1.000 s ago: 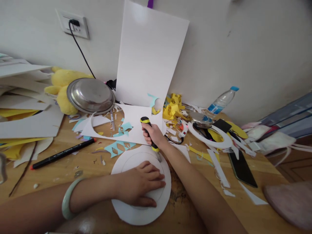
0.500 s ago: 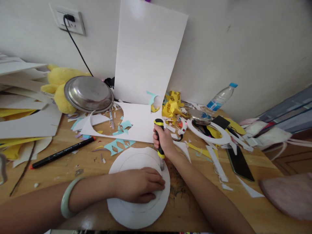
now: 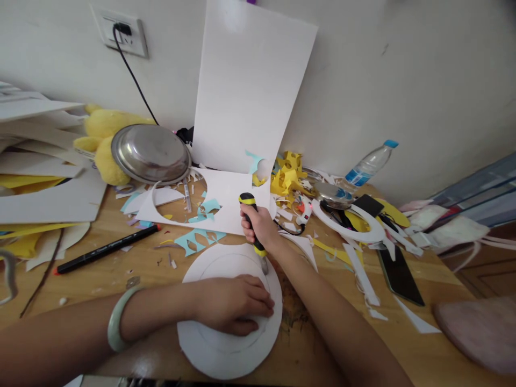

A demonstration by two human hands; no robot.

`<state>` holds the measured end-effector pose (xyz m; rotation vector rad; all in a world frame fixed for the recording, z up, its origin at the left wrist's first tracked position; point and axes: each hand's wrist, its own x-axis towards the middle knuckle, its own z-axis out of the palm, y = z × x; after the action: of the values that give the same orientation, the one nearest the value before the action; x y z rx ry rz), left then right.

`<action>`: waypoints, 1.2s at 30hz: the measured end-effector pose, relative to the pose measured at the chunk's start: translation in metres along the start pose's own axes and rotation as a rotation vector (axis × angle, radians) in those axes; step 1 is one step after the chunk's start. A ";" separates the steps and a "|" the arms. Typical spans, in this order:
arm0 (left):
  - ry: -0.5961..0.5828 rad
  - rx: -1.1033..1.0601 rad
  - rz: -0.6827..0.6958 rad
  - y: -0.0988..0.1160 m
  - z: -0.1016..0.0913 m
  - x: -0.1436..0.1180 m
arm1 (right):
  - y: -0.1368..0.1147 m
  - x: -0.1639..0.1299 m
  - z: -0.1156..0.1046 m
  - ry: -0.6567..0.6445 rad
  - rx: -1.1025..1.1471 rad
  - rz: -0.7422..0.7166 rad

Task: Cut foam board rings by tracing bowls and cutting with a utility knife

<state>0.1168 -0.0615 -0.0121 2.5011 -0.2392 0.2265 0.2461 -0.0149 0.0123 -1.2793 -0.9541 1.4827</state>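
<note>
A white foam-board disc (image 3: 226, 355) lies flat at the front of the wooden table, with a circle drawn inside its rim. My left hand (image 3: 237, 305) rests palm down on it, fingers stretched toward the right, a pale green bangle on that wrist. In my right hand (image 3: 260, 228), fingers wrapped round the handle, is a black and yellow utility knife (image 3: 248, 201). Its blade points down and meets the disc near the drawn line at the upper right. The top of the handle leans away to the left.
Behind the disc lies a cut white board (image 3: 226, 188); another leans on the wall. A black marker (image 3: 108, 249) and steel bowl (image 3: 151, 153) are at left. On the right are a glue gun (image 3: 304, 210), white ring (image 3: 371, 232), phone (image 3: 401, 277) and bottle (image 3: 371, 164). Scraps surround them.
My right hand and the knife have shifted left and the handle tilts more. The blade tip has moved slightly up and left along the disc. My left hand stays on the disc.
</note>
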 end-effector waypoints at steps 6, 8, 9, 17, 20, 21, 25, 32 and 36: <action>-0.010 0.000 0.007 -0.001 0.003 0.000 | 0.005 0.012 0.005 -0.143 -0.024 0.037; -0.006 0.010 -0.013 0.000 0.002 0.000 | 0.005 0.013 0.004 -0.132 -0.003 0.047; -0.005 0.016 -0.023 0.000 0.002 -0.001 | 0.005 0.013 0.003 -0.110 0.016 0.044; 0.003 0.051 -0.089 0.004 -0.002 -0.005 | 0.001 -0.017 -0.023 0.252 0.169 -0.152; 0.016 0.054 -0.095 0.001 -0.001 -0.006 | 0.004 -0.024 -0.029 0.349 0.228 -0.233; 0.019 0.052 -0.092 0.001 0.000 -0.006 | 0.005 -0.024 -0.030 0.362 0.229 -0.247; 0.018 0.028 -0.075 0.000 -0.001 -0.005 | 0.006 -0.012 -0.025 0.313 0.160 -0.181; 0.013 0.007 -0.059 0.000 -0.004 -0.002 | 0.004 0.004 -0.018 0.165 0.103 -0.032; 0.015 -0.020 -0.054 -0.001 -0.005 -0.002 | 0.003 0.008 -0.017 0.134 0.096 -0.030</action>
<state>0.1146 -0.0577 -0.0095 2.4813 -0.1663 0.2198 0.2618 -0.0086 0.0043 -1.2724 -0.8020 1.3847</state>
